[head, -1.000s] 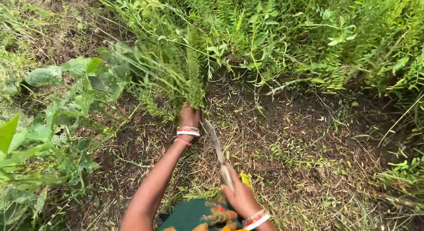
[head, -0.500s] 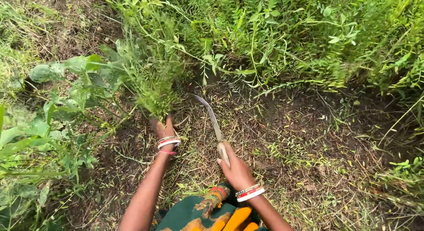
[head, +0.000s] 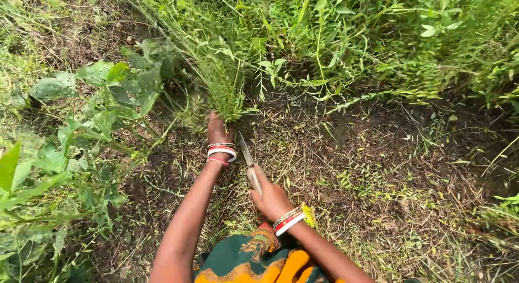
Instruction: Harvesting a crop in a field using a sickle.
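Since half a second ago my left hand [head: 218, 129] has gone back up to the clump of grass [head: 226, 94] and closed around its base, and the sickle [head: 247, 156] has swung in beside it. That clump stands at the edge of the tall green growth, just above my left knuckles, its stems bunched in my fist. The blade points up toward the roots, its tip just right of my left wrist and the bangles [head: 221, 151] there. My right hand [head: 272, 198] grips the wooden handle, closed tight, lower and to the right. Both forearms reach forward from my lap, the left one straighter. Broad-leaved weeds [head: 102, 99] crowd the left; bare soil [head: 378, 153] strewn with cut stalks lies to the right.
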